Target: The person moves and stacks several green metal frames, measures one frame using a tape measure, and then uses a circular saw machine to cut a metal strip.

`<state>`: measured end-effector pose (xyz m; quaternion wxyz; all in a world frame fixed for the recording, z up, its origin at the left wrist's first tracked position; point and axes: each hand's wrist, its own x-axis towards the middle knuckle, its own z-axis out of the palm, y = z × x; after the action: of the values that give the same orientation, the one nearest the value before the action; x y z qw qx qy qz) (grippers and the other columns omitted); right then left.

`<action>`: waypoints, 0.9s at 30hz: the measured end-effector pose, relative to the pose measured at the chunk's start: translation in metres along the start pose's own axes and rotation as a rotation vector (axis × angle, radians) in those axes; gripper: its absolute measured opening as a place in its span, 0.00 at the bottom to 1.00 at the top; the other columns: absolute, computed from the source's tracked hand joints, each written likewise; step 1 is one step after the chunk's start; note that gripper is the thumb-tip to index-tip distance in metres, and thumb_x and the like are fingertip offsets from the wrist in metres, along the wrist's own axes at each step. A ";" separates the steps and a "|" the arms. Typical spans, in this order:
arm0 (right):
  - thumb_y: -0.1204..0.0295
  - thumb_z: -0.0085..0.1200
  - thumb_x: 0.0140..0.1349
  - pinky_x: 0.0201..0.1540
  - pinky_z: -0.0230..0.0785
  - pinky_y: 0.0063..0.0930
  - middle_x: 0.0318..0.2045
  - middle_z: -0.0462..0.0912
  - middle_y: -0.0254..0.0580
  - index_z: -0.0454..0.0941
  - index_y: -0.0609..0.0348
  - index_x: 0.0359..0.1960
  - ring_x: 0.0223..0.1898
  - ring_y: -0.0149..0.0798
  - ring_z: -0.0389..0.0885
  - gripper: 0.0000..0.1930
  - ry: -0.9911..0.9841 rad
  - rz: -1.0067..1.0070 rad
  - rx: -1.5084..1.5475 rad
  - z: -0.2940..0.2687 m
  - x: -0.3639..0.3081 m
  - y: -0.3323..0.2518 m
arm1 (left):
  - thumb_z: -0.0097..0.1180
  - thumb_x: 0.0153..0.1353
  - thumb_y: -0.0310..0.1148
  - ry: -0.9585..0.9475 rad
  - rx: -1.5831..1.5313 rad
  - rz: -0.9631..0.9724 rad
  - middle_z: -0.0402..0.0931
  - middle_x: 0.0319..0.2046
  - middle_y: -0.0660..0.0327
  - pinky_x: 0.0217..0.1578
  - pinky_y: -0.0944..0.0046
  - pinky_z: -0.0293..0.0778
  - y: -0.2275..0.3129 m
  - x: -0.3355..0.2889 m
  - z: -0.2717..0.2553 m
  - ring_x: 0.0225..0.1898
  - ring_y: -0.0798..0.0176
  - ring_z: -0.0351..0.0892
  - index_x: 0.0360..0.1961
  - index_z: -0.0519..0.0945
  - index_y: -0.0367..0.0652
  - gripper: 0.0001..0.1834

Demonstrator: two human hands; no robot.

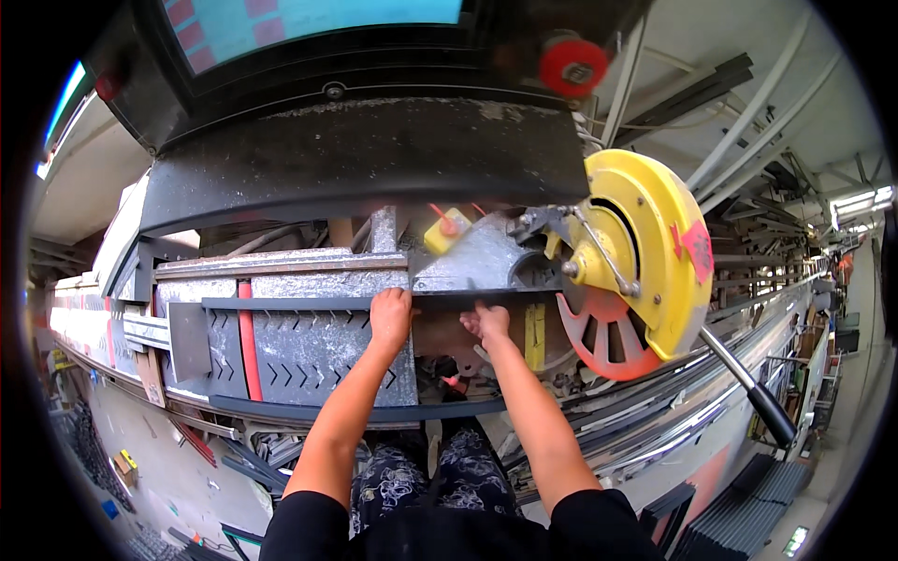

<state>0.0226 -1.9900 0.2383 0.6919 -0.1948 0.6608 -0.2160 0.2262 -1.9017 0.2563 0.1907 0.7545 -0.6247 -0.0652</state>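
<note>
A long dark grey metal profile point(281, 304) lies crosswise on the machine bed, its right part reaching toward the saw. My left hand point(391, 316) is closed over this profile near its middle, knuckles up. To the right, my right hand point(487, 323) is at the near edge of the same profile, thumb raised against it and fingers loosely bent and apart. Right of that hand stands a saw with a yellow guard point(659, 252) and a red slotted disc point(608, 337). A second dark profile point(271, 409) runs along the bed's front edge.
A black-handled lever point(772, 416) slants out from the saw toward the lower right. Above the bed hangs a black housing with a lit screen point(318, 28) and a red knob point(572, 65). A grey stop plate point(190, 341) stands at left. Long metal bars point(655, 421) lie stacked at right.
</note>
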 end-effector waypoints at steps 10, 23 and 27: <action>0.78 0.60 0.61 0.36 0.76 0.28 0.31 0.85 0.44 0.80 0.65 0.41 0.32 0.38 0.84 0.08 0.216 -1.532 -0.911 -0.071 -0.341 -0.170 | 0.70 0.43 0.40 -0.064 0.056 -0.026 0.78 0.31 0.58 0.41 0.52 0.71 -0.016 -0.011 0.007 0.39 0.51 0.78 0.30 0.80 0.45 0.16; 0.52 0.65 0.52 0.34 0.73 0.47 0.20 0.79 0.55 0.74 0.63 0.25 0.29 0.58 0.81 0.23 0.542 -0.972 -1.805 -0.155 -0.467 -0.275 | 0.70 0.44 0.39 -0.083 0.024 0.004 0.78 0.31 0.54 0.40 0.50 0.72 -0.002 0.000 0.011 0.39 0.48 0.78 0.32 0.80 0.43 0.17; 0.52 0.64 0.55 0.31 0.76 0.42 0.20 0.80 0.50 0.75 0.63 0.27 0.26 0.53 0.82 0.23 0.627 -0.884 -1.793 -0.163 -0.459 -0.238 | 0.71 0.44 0.38 -0.127 0.039 -0.022 0.78 0.33 0.54 0.40 0.49 0.73 -0.013 -0.003 0.011 0.40 0.46 0.78 0.33 0.81 0.42 0.17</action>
<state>-0.1649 -1.9294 0.7434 -0.0491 -0.7958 0.5985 0.0783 0.2336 -1.8996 0.2410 0.1353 0.7592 -0.6283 -0.1028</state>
